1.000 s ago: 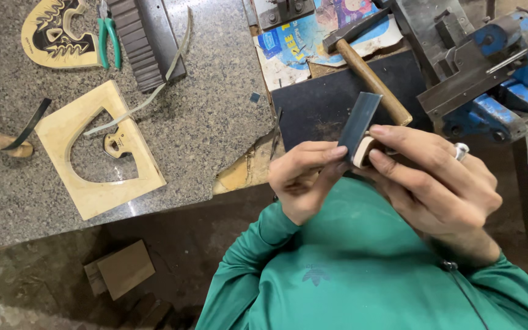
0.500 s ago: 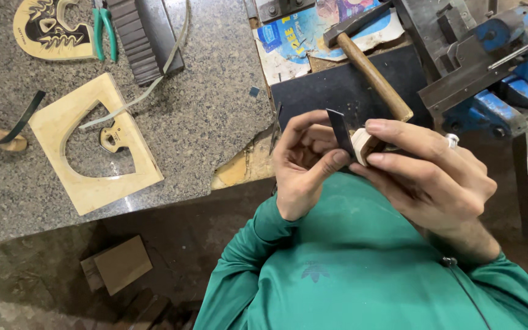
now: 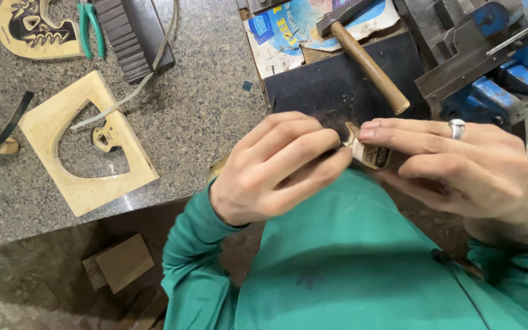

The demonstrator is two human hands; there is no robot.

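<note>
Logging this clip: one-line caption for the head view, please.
Both hands, left hand and right hand, pinch a small pale wooden piece over a green shirt, beside a hammer.

Green sleeve (image 3: 197,244) — blue vise (image 3: 496,91), speckled grey countertop (image 3: 203,104)

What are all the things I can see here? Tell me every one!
small wooden piece: 1, pale, pinched between both hands
hammer: 1, wooden handle, top centre on dark mat
dark mat: 1, black, under hammer
vise: 1, blue and grey, top right
plywood frame: 1, pale, on left of granite bench
carved cutout: 1, tan and black, top left
pliers: 1, green handles, top left
wooden block: 1, brown, on floor
ring: 1, silver, on right hand
left hand: 1, grips the piece
right hand: 1, grips the piece
</note>
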